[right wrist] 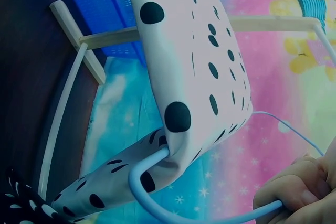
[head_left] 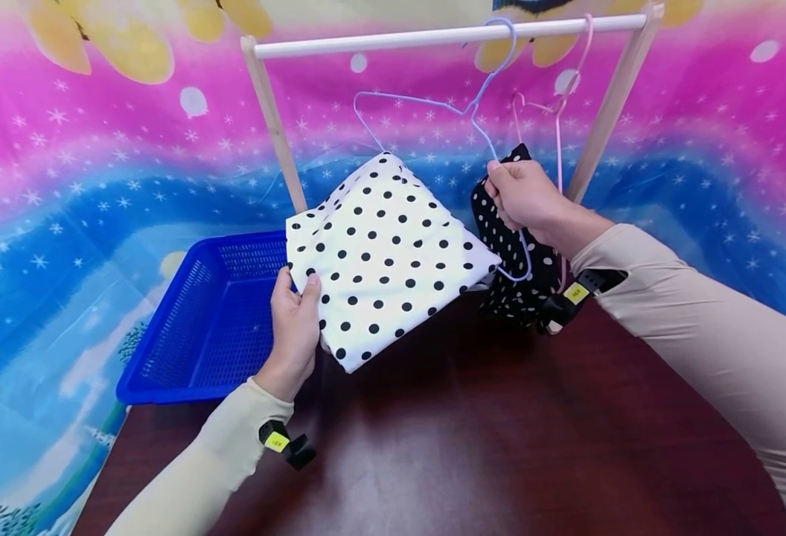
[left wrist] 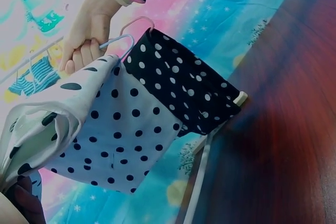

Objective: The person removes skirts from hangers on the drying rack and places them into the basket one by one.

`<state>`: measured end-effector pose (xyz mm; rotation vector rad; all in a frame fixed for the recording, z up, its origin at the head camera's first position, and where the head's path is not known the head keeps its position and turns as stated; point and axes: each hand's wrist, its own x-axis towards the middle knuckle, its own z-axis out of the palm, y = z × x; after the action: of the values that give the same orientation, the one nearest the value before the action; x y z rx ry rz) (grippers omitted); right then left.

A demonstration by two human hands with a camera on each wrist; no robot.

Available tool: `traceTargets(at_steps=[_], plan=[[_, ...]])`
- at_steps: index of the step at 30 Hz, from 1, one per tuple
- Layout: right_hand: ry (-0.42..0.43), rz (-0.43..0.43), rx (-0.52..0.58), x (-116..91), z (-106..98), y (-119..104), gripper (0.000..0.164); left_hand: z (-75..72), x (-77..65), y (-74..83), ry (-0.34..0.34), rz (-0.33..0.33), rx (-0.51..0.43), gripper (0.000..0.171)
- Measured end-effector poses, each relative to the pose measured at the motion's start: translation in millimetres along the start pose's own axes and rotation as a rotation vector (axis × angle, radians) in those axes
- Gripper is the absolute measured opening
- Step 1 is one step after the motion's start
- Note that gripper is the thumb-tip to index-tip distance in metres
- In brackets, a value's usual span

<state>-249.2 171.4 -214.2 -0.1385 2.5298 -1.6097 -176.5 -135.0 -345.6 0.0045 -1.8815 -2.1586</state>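
A white cloth with black polka dots (head_left: 386, 260) hangs on a light blue hanger (head_left: 460, 110), whose hook is over the white rail (head_left: 433, 37). My left hand (head_left: 292, 320) pinches the cloth at its left edge, thumb in front and the other fingers mostly hidden behind. Higher up on the right, my right hand (head_left: 527, 193) grips the hanger's side wire. In the right wrist view the lower bend of the blue wire (right wrist: 152, 198) pokes out of the cloth's fold. Behind my right hand, a black cloth with white dots (head_left: 510, 290) hangs on a pink hanger (head_left: 560, 126).
A blue plastic basket (head_left: 232, 335) stands on the dark red table (head_left: 500, 432) at the left, partly behind the white cloth. Wooden posts (head_left: 617, 104) hold up the rail. A patterned backdrop (head_left: 132, 134) covers the wall behind.
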Motion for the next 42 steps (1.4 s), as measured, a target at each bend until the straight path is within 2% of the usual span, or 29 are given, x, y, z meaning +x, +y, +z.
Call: traceTargets(at_steps=[6, 14, 21, 31, 37, 42], plan=[[0.012, -0.002, -0.03, 0, -1, -1, 0.047, -4.5, 3.4, 1.7, -0.004, -0.041, 0.005, 0.033], [0.027, -0.001, -0.034, -1, -1, 0, 0.047, -15.1, 5.2, 1.1, 0.024, -0.101, 0.026, 0.03], [0.046, -0.001, -0.001, 1, -2, 3, 0.045, -16.3, 4.1, -3.0, 0.027, -0.05, 0.023, 0.028], [0.056, -0.001, 0.023, -1, -3, 4, 0.045, -17.3, -6.6, -12.7, 0.071, -0.004, 0.101, 0.021], [0.056, -0.008, 0.033, -1, -3, 5, 0.045, -20.2, -15.0, -14.2, 0.058, 0.023, 0.09, 0.019], [0.07, -0.011, 0.029, -3, -2, 4, 0.045, -24.0, -15.8, -14.7, 0.046, 0.022, 0.07, 0.018]])
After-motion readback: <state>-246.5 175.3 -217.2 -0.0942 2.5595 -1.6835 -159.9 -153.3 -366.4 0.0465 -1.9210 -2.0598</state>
